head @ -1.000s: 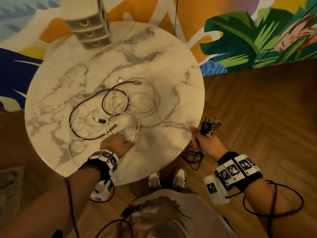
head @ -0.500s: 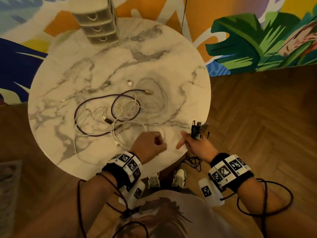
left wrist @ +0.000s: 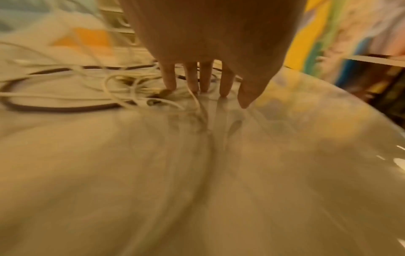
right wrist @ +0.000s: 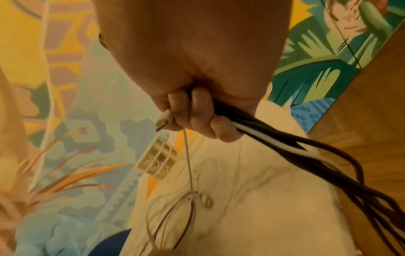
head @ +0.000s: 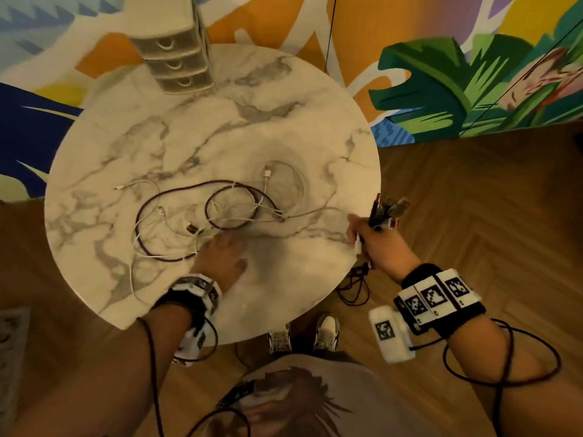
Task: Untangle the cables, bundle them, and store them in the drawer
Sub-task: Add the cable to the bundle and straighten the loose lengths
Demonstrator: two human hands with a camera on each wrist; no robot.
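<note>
Left hand (head: pixel 220 260) presses flat-fingered on tangled cables (head: pixel 202 216) (marble table (head: pixel 284 127)); right hand (head: pixel 378 244) grips gathered cables (right wrist: pixel 285 143).

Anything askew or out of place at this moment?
Mostly the expected mess: purple cable and white cables lie tangled on the marble table. One oddity: the cable bundle in the right hand trails off the table edge toward the floor.
</note>
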